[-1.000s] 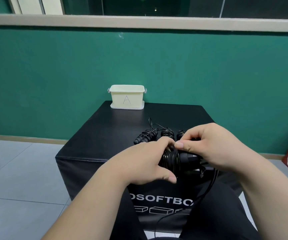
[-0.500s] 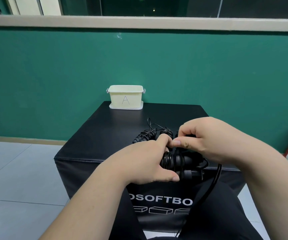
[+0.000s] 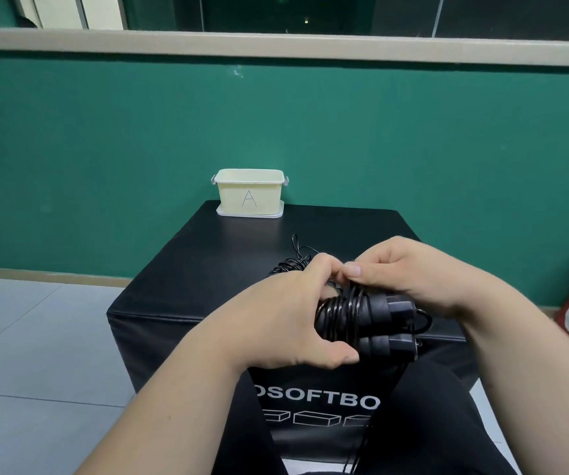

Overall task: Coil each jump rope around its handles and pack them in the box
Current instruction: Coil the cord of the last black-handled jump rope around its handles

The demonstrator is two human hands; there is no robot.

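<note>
Fingers (image 3: pixel 317 270) of the left hand (image 3: pixel 276 320) grip the coiled jump rope (image 3: pixel 351 308) at frame centre; the right hand (image 3: pixel 410 279) pinches its cord above.

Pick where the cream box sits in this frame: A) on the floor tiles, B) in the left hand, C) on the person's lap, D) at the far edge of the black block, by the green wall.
D: the cream box stands on the far edge of the black block, apart from the left hand and right hand, which hold the jump rope nearer the camera.
</note>
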